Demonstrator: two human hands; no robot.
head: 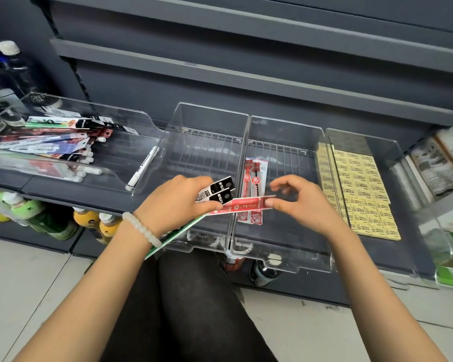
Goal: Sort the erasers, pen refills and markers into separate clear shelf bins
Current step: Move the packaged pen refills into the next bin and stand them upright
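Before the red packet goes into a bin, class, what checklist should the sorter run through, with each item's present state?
1. Red packet held: ok, right hand pinches one end, left hand the other.
2. Left hand's load secure: ok, it also holds black packets and a green packet.
3. Matching bin found: ok, red packets lie in the second bin from the right.
4. Erasers kept apart: ok, alone in the rightmost bin.
5. Middle bin contents: cannot tell fully, hands cover its front.
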